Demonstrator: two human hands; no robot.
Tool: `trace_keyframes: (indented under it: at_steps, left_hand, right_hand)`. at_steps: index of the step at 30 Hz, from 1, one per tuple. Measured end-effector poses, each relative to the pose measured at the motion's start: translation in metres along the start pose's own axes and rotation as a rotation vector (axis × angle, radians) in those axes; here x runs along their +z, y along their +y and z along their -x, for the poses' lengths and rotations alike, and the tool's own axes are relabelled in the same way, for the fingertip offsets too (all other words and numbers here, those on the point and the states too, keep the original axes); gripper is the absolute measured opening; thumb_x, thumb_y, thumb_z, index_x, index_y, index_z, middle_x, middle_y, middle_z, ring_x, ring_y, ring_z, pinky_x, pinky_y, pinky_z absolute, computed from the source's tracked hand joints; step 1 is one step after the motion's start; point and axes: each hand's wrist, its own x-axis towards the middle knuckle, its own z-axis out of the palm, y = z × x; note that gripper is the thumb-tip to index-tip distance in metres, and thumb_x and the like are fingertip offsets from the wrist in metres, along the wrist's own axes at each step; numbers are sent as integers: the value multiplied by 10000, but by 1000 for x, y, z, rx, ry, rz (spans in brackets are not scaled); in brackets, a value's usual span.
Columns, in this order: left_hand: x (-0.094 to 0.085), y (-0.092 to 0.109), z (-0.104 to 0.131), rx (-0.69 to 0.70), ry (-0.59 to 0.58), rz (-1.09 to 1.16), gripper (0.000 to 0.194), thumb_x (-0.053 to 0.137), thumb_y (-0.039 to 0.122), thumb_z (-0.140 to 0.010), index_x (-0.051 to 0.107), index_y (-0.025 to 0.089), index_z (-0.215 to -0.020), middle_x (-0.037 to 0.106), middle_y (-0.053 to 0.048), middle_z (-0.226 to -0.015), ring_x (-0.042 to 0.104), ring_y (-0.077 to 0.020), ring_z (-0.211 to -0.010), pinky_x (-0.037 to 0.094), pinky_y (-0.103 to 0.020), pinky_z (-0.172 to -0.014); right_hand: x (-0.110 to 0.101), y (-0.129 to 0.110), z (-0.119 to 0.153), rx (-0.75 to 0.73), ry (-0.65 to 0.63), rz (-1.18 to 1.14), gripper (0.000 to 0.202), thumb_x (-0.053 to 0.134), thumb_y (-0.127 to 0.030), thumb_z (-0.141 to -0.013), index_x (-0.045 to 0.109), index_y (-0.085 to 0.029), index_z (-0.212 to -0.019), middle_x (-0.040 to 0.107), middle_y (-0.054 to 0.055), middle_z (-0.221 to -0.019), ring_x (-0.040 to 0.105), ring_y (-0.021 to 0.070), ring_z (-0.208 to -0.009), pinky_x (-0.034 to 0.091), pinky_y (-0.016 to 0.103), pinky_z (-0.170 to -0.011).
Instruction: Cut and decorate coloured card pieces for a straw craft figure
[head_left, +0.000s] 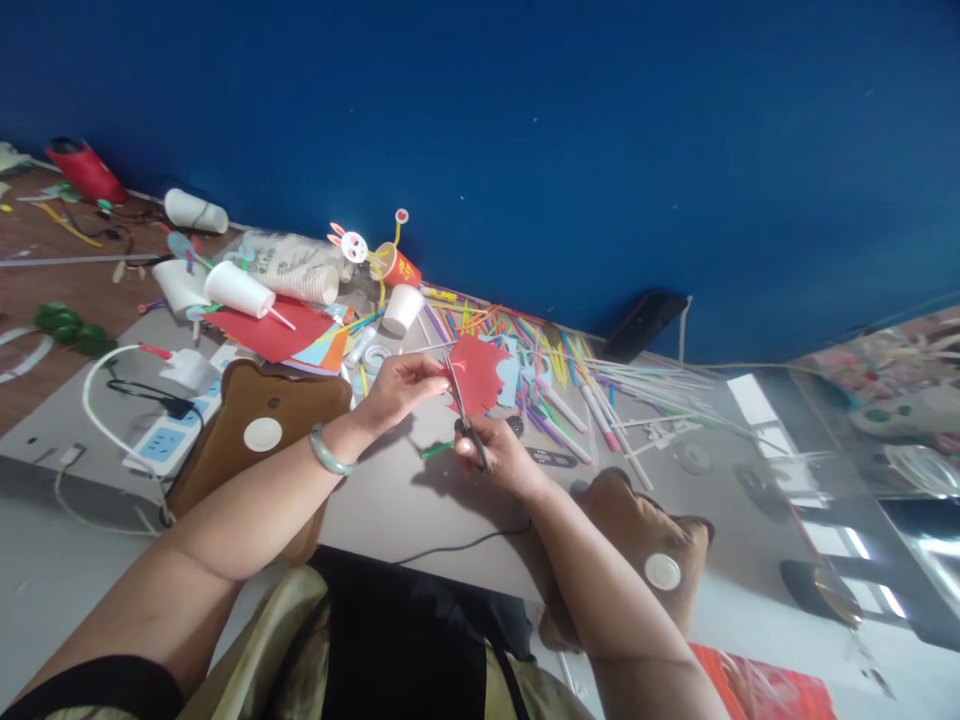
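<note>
Left hand pinching the red paper above the worktop, right hand gripping the scissors; sound cutting requires steady paper, short snips and left fingertips clear of the blades.

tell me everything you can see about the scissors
The scissors have slim grey blades that look like metal and a dark handle, possibly plastic. They are held above the table in the right hand, whose fingers cover part of the handle. The blades point away from the person and slightly left, along the left side of the jagged red paper, with the left hand close by their tips. Blur hides how far the blades are open and whether they touch the paper.
</note>
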Motion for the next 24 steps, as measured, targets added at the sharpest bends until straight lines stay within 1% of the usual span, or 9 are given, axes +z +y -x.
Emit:
trace_keyframes:
  at_steps: [5, 10, 18, 24]
  left_hand:
    - [3, 1, 0, -3, 3, -1, 169, 715, 298, -778, 670, 152, -706, 650, -23, -702, 591, -134, -695, 478, -258, -675]
    - [5, 1, 1, -2, 14, 0, 164, 719, 283, -767, 663, 149, -689, 647, -22, -692, 588, -133, -690, 480, -253, -670]
    - [5, 3, 1, -11, 10, -6, 131, 706, 257, -749, 665, 152, -682, 673, -27, -708, 603, -136, -689, 486, -250, -667]
    - [5, 5, 1, -4, 12, 0, 140, 708, 255, -742, 655, 152, -663, 662, -24, -688, 596, -133, -676, 485, -248, -655]
  right_hand:
    - [1, 1, 0, 7, 7, -29, 548, 699, -690, -736, 503, -187, -644, 544, -32, -501, 456, 96, -468, 333, 235, -484]
    - [0, 2, 0, 12, 2, -36, 551, 708, -690, -724, 505, -184, -645, 545, -32, -503, 460, 94, -468, 332, 230, -482]
    - [0, 2, -1, 37, 11, -50, 541, 743, -662, -699, 488, -188, -644, 541, -37, -503, 451, 91, -468, 323, 225, -479]
    - [-1, 3, -1, 25, 4, -56, 525, 740, -647, -715, 492, -189, -649, 537, -42, -500, 446, 89, -464, 325, 225, -478]
